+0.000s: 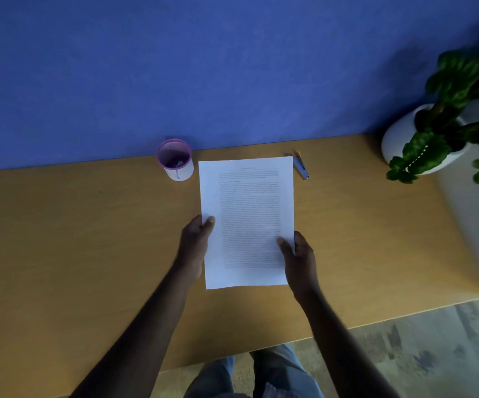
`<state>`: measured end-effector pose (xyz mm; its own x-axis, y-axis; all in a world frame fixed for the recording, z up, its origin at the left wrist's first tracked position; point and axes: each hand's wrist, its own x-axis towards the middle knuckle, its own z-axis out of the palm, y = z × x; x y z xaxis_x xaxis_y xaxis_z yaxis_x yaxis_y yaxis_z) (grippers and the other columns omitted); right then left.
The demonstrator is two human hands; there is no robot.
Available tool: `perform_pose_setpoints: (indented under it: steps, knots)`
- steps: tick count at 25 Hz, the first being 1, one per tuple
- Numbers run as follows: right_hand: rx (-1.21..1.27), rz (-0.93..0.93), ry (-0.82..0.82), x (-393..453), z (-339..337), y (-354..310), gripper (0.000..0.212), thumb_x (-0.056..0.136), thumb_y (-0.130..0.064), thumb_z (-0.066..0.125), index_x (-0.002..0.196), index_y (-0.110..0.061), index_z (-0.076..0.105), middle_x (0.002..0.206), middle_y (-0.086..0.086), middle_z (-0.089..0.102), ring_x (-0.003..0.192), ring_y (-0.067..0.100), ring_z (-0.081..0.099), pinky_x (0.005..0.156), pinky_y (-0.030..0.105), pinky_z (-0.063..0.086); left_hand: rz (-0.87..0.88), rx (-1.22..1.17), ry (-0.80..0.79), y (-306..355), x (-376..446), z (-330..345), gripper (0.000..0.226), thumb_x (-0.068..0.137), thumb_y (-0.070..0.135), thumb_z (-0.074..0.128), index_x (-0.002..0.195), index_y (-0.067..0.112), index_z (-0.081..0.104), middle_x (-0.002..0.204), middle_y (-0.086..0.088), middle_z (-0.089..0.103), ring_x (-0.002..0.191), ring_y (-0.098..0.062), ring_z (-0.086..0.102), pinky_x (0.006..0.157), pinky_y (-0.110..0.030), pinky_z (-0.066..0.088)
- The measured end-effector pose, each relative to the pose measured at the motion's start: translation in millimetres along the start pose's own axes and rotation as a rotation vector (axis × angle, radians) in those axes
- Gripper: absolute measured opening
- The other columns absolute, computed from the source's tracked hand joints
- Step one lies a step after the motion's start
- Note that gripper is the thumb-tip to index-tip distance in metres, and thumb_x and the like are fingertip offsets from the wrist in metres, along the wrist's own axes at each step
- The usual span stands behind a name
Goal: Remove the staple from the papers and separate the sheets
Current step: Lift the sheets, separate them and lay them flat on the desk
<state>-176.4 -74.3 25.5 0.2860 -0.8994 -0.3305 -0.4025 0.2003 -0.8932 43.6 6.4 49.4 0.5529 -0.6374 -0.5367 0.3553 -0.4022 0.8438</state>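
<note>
White printed papers [248, 214] are held over the middle of the wooden table [74, 225], text side up. My left hand [195, 245] grips their left edge, thumb on top. Gripping the right edge lower down is my right hand [300, 257], its thumb also on the sheet. A small metal staple remover [300, 166] with an orange tip lies on the table just beyond the papers' top right corner. The staple itself is too small to make out.
A white cup with a purple rim [176, 160] stands at the back of the table, left of the papers. A potted plant in a white pot [439, 130] sits at the back right. A blue wall rises behind the table. The near table edge runs past my legs.
</note>
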Motion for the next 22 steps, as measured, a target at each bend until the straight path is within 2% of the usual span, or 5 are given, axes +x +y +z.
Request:
perform_pose_setpoints:
  steps: [5,12,15,18,22]
  knots:
    - [0.023,0.04,0.065,10,12,-1,0.008,0.106,-0.025,0.057,0.108,-0.028,0.064,0.102,-0.009,0.073,0.089,0.005,0.068,0.071,0.026,0.057,-0.053,0.119,0.065,-49,-19,4,0.026,0.106,0.018,0.05,0.081,0.012,0.051,0.075,-0.002,0.045,0.069,-0.015,0.038,0.067,-0.033,0.03]
    - [-0.087,0.157,0.13,32,22,16,0.026,0.107,-0.019,0.051,0.132,-0.017,0.055,0.119,0.003,0.067,0.103,0.024,0.064,0.066,0.026,0.047,-0.091,0.228,0.114,-61,15,10,0.027,0.106,0.014,0.043,0.091,-0.003,0.057,0.085,-0.009,0.052,0.079,-0.02,0.044,0.074,-0.033,0.035]
    - [-0.155,0.19,0.097,45,25,15,0.034,0.106,-0.014,0.044,0.138,-0.025,0.05,0.121,0.003,0.064,0.092,0.012,0.061,0.06,0.024,0.046,-0.134,0.234,0.153,-66,30,10,0.026,0.107,0.014,0.044,0.115,0.006,0.068,0.107,-0.005,0.065,0.1,-0.023,0.058,0.092,-0.034,0.046]
    - [-0.272,0.165,0.071,51,26,19,0.042,0.104,-0.009,0.042,0.14,-0.028,0.049,0.119,0.0,0.064,0.086,0.001,0.059,0.049,0.013,0.042,-0.166,0.269,0.168,-71,41,7,0.022,0.106,0.015,0.045,0.108,0.009,0.067,0.107,-0.01,0.065,0.099,-0.025,0.058,0.09,-0.034,0.046]
    - [-0.351,0.084,0.058,47,24,22,0.048,0.102,-0.003,0.045,0.147,-0.022,0.048,0.133,0.004,0.065,0.111,0.021,0.065,0.075,0.029,0.058,-0.206,0.331,0.154,-69,49,7,0.022,0.106,0.02,0.046,0.104,0.011,0.066,0.094,-0.007,0.063,0.084,-0.024,0.054,0.074,-0.03,0.042]
